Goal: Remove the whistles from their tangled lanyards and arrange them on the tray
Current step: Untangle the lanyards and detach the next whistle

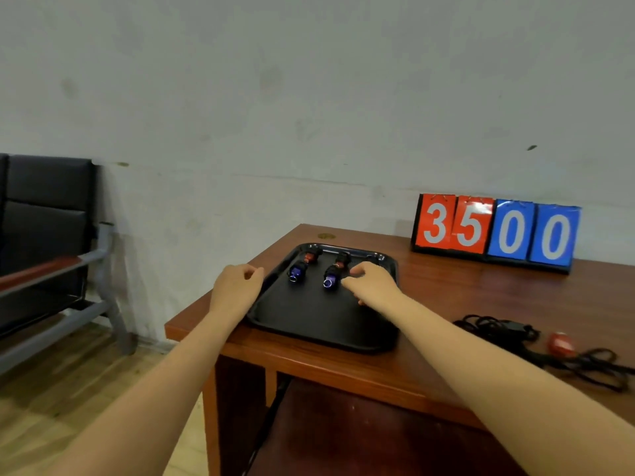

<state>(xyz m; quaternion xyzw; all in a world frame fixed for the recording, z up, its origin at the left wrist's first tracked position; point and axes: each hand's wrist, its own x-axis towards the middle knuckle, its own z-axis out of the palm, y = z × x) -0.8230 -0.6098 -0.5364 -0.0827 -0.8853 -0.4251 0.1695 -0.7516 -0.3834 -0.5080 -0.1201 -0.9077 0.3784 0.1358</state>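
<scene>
The right hand (369, 281), fingers loosely curled and seemingly empty, hovers over the black plastic tray (309, 314). The red whistle (560, 343) among black lanyards (494, 329) lies lower right, nearest that hand. The left hand (237, 286) rests loose at the tray's edge.

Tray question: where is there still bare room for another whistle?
The tray is bare across its near half, below the purple whistles and between both hands. The far end is crowded: red whistles behind, right hand beside them.

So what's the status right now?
Both hands over tray: left hand at its edge, right hand beside purple whistle. Red whistle remains among lanyards.
</scene>
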